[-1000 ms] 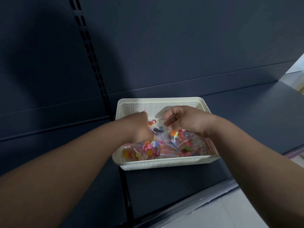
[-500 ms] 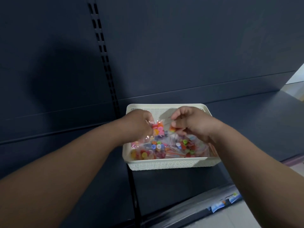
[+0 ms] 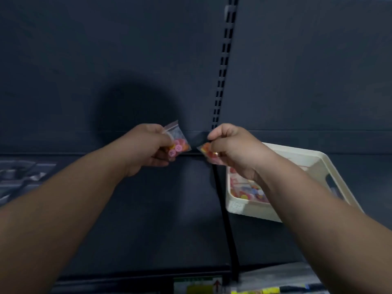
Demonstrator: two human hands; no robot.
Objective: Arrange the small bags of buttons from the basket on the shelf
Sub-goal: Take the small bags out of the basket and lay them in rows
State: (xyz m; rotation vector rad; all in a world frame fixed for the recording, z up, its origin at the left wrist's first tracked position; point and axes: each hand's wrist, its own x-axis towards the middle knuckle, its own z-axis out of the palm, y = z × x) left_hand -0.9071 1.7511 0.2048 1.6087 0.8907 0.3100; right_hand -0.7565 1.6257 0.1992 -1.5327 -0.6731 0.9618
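Above dark shelf [image 3: 169, 219], left bag [image 3: 177, 140] seemingly upright, seal uppermost

left hand [image 3: 148, 147], right hand [image 3: 233, 150] lifted from basket [image 3: 248, 209], holding bags [image 3: 177, 142]

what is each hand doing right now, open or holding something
Left hand: holds a bag with pink buttons.
Right hand: pinches a bag with orange buttons.

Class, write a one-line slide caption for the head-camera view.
Left hand pinches one button bag, right hand a second bag, over the dark shelf beside the white basket.
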